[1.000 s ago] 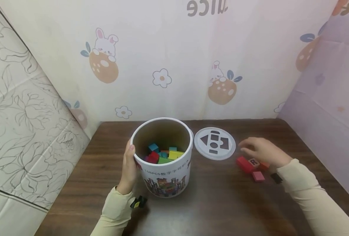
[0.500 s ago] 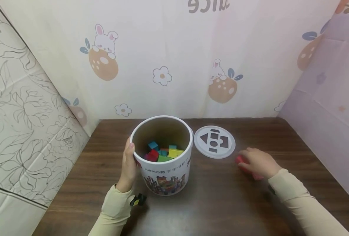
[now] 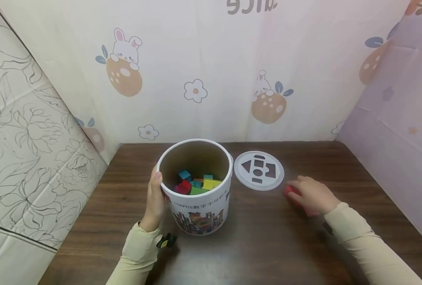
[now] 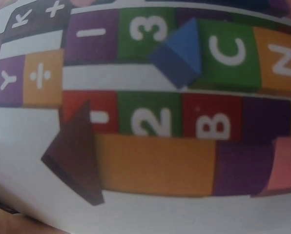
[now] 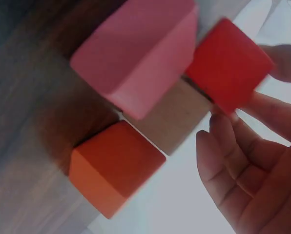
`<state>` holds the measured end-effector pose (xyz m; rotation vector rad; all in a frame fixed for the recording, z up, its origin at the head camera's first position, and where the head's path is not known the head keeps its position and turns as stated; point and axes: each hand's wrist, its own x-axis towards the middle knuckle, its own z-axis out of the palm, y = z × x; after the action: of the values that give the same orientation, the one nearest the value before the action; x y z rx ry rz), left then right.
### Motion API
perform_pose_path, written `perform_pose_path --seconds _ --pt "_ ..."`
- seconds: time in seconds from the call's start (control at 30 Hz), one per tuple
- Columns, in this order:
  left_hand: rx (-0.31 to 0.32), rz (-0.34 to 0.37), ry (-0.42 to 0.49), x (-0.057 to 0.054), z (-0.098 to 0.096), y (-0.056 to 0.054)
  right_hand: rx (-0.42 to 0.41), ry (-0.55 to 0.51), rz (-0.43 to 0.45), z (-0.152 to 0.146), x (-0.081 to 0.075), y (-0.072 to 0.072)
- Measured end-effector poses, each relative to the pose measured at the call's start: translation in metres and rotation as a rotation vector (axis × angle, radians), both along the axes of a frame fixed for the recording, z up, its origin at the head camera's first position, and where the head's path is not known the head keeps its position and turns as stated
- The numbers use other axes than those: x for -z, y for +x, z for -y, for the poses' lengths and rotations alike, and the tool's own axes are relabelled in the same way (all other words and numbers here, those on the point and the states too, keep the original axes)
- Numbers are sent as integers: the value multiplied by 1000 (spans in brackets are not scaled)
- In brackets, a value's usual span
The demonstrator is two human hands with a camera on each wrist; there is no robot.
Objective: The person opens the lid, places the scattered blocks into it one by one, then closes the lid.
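A white bucket (image 3: 201, 213) with printed toy blocks on its side stands upright on the table. Several coloured blocks (image 3: 184, 187) lie inside it. My left hand (image 3: 154, 202) holds the bucket's left side, thumb near the rim; the left wrist view shows only the printed wall (image 4: 155, 165) close up, plus a bit of skin. Farther right, my right hand (image 3: 314, 194) pinches a red block (image 5: 228, 63) between thumb and fingers. Beside that block, the right wrist view shows a pink block (image 5: 135, 58), a bare wood-coloured block (image 5: 172, 114) and an orange block (image 5: 118, 165).
A flat white lid (image 3: 259, 170) with shaped cutouts lies on the table right of the bucket, behind the right hand. The brown wooden table (image 3: 261, 245) runs back to a patterned cloth (image 3: 196, 59) hanging behind it. Other cloths flank both sides.
My right hand has come down onto the blocks on the right and covers most of them in the head view. The left hand and bucket stay in place.
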<state>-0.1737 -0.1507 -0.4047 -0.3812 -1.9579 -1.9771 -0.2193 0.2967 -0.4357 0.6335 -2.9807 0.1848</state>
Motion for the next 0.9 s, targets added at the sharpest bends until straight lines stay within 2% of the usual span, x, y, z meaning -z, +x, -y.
perform_pose_path --seconds 0.27,0.5,0.77,0.9 --pt "-16 10 -15 -2 0 -1 -24 -101 12 6 -18 -1" --pt "-9 1 -4 -1 0 -1 -93 -177 -3 24 -50 1" --pt "-7 -6 20 -1 -1 0 -246 -179 -144 56 -94 6" --pt "-11 -7 35 -1 -2 0 -357 -183 -233 76 -119 8"
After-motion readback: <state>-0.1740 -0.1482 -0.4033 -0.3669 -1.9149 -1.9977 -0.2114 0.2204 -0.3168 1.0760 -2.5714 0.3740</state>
